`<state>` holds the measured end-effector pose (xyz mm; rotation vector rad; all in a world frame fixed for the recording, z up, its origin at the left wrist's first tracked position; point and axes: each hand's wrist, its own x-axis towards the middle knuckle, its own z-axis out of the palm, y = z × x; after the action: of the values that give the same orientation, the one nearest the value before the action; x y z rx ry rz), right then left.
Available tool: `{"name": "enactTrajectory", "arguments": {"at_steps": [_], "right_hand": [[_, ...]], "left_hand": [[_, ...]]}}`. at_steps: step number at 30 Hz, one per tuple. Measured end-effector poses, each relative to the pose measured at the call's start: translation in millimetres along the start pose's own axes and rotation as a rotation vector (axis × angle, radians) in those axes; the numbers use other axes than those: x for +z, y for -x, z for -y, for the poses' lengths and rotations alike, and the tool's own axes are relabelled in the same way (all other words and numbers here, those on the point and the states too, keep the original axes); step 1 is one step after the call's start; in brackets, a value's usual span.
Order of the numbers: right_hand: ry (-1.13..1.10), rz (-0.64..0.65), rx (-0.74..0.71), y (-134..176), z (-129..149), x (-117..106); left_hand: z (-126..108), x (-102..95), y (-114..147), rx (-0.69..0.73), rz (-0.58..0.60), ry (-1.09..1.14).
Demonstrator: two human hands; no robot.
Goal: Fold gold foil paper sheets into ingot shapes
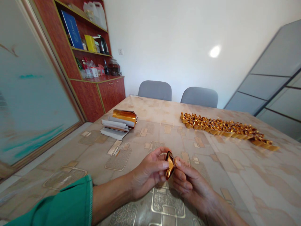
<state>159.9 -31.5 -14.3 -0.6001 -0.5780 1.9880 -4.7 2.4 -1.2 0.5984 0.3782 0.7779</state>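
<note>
A folded piece of shiny gold foil paper (170, 165) is held between both hands above the near part of the table. My left hand (150, 171) pinches its left side, thumb across the front and fingers behind. On the other side, my right hand (188, 179) grips the right edge between thumb and fingers. To the far left lies a stack of gold-and-grey foil sheets (124, 115), loosely curled. Rows of folded gold foil pieces (218, 127) stand packed together at the right of the table.
The table (150, 113) has a patterned clear cover. Two grey chairs (155, 90) stand behind it against a white wall. A red wooden cabinet (110, 92) with shelves of bottles and a kettle is at the back left, beside a frosted glass door (33, 94).
</note>
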Motion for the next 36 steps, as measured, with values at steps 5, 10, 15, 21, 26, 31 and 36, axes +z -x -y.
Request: {"name": "enactTrajectory", "arguments": {"at_steps": [5,10,15,21,26,31,36], "right_hand": [[0.013,0.039,0.068,-0.9,-1.7,-2.8],[-0.025,0.057,0.055,-0.6,-1.6,-1.9],[-0.036,0.099,0.091,0.4,-1.3,-1.2],[-0.056,0.108,0.09,0.0,-4.0,-4.4],[-0.053,0.064,0.083,0.1,-4.2,-3.2],[-0.05,0.05,0.062,1.0,-3.5,-1.4],[-0.023,0.037,0.093,0.7,-4.0,-1.8]], "left_hand": [[1.5,-1.6,-3.1,0.019,-0.071,-0.107],[2.6,-3.9,-3.5,0.0,-0.027,-0.071],[3.7,-2.1,-1.4,0.034,-0.01,-0.1],[7.0,-1.4,0.3,0.09,-0.045,-0.171],[6.7,0.5,0.4,0.09,-0.072,-0.168],[4.8,-1.9,-1.1,0.084,-0.016,-0.138],[4.9,-1.7,-1.7,0.093,-0.055,-0.156]]}}
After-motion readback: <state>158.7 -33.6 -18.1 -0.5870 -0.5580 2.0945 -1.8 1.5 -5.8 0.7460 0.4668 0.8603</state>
